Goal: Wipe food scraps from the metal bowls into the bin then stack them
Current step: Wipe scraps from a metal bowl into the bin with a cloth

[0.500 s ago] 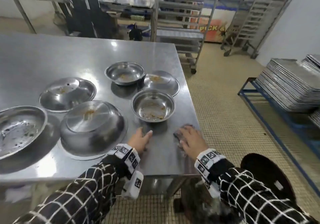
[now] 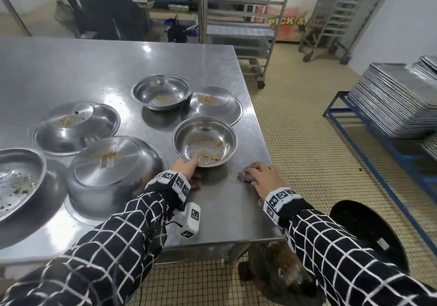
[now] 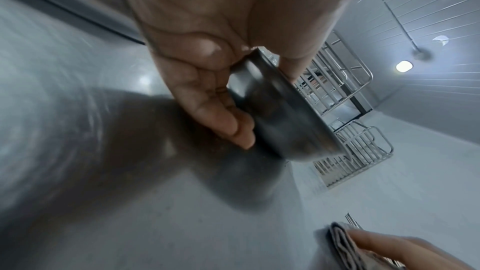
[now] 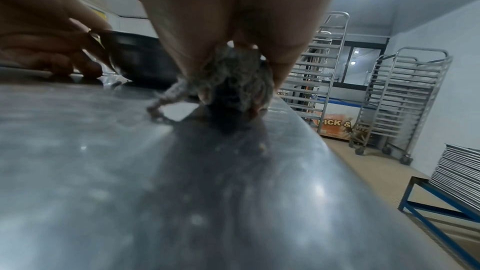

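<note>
A small metal bowl (image 2: 205, 141) with food scraps stands upright near the steel table's (image 2: 94, 64) right edge. My left hand (image 2: 186, 167) grips its near rim, thumb on top and fingers under the side, as the left wrist view shows on the bowl (image 3: 283, 118). My right hand (image 2: 262, 177) pinches a grey cloth (image 2: 246, 175) lying on the table close to the edge; the cloth (image 4: 233, 83) is bunched between the fingers. A second upright bowl (image 2: 160, 91) sits farther back. The bin (image 2: 369, 232), dark and round, stands on the floor below my right arm.
Three bowls lie upside down: one (image 2: 212, 104) at the right, one (image 2: 75, 126) at the left, a large one (image 2: 113, 166) near me. A big upright bowl (image 2: 16, 180) is at the far left. Stacked trays (image 2: 390, 97) on a blue frame and wheeled racks (image 2: 238, 22) stand to the right.
My left hand has reached forward from the bare table and taken hold of the small bowl's near rim. The right hand stays on the cloth.
</note>
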The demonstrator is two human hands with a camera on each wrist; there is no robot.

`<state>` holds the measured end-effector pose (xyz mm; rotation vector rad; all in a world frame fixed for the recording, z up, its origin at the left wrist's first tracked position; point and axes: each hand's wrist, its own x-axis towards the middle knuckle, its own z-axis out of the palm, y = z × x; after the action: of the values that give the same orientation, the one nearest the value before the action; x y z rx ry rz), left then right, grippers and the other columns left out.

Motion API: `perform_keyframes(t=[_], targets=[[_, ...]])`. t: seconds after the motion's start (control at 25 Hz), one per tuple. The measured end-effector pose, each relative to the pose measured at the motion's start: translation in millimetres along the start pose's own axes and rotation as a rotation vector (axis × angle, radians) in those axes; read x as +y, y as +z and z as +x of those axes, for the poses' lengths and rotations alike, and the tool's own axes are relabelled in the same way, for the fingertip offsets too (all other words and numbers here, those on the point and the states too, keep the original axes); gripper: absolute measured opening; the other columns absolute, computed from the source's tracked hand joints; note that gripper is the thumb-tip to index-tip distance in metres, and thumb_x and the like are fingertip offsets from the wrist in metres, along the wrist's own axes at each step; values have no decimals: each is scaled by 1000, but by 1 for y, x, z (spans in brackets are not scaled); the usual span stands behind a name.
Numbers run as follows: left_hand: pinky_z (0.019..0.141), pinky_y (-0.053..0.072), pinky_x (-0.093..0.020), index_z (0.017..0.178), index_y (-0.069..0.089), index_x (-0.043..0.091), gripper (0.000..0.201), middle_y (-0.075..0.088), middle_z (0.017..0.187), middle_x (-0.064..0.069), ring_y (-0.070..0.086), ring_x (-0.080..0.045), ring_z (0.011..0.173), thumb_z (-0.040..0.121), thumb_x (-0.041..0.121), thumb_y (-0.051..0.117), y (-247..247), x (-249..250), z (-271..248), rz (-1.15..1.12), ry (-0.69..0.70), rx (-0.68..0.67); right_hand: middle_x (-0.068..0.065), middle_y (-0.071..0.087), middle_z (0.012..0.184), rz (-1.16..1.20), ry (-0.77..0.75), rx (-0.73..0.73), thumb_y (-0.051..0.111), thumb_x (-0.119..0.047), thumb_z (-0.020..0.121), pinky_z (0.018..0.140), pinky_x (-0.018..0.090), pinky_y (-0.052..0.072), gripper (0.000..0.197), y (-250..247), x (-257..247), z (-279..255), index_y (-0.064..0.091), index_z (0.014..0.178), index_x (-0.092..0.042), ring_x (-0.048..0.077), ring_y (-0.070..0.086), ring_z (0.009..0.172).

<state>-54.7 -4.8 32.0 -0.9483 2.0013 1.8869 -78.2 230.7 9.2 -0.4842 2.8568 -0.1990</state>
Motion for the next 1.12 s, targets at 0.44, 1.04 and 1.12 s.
perform_keyframes(t=[0.44, 1.04, 1.12], targets=[[74, 59, -45, 113, 50, 33, 26, 65, 100, -12, 66, -34, 87, 94, 16, 48, 11, -10, -46, -81, 226, -104, 3, 67, 77, 777, 517, 408, 58, -10, 90, 41, 21, 49, 24, -8, 5, -84, 72, 104, -23, 16, 56, 44], [89, 48, -32, 117, 42, 49, 26, 63, 101, 8, 62, -21, 102, 99, 31, 39, 212, 25, -94, 271, 457, -609, -8, 69, 104, 823, 525, 631, 63, -20, 88, 84, 18, 44, 24, -67, 134, -121, 70, 112, -22, 8, 61, 97], [90, 47, -30, 109, 42, 55, 25, 63, 104, 10, 62, -16, 101, 100, 31, 39, 239, 36, -99, 283, 496, -658, -3, 65, 110, 686, 495, 563, 62, -22, 89, 88, 21, 41, 27, -72, 158, -113, 68, 115, -19, 15, 59, 104]])
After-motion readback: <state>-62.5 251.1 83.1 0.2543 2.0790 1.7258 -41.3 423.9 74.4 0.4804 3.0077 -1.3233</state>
